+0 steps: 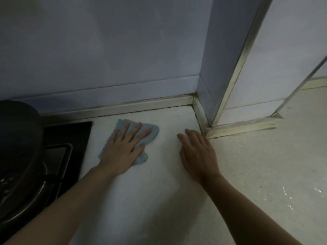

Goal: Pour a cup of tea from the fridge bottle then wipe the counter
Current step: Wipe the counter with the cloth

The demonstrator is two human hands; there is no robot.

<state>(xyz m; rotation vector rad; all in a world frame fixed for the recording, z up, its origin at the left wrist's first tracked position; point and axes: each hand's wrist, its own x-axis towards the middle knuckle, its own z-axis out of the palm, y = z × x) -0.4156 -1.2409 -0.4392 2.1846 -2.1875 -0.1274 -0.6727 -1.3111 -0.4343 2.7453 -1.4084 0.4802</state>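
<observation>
Pale speckled stone counter (159,200) fills lower frame, running to a plain grey-white back wall (106,50) w/ grimy cream trim strip (123,106) along the joint. Right of centre a white boxed column w/ metal corner edging (235,68) stands on the counter, stained at its base. Far left: dark round pot/pan (19,147) sits on a black glass gas hob (70,138), cut off by frame edge. Wet glints on counter at right edge (286,193). Small light-blue crumpled cleaning cloth (152,132) lies flat on counter between hob and column, near back trim. Left hand (123,149) is palm-down on the cloth, fingers spread and extended, pressing it to the surface, not gripping; cloth sticks out past fingertips and both sides of the hand. Right hand (198,154) rests palm-down on bare counter just right of cloth, not touching it, fingers loosely extended, holding nothing, fingertips near the column's base corner. Both forearms bare. Cup and bottle not in frame.
</observation>
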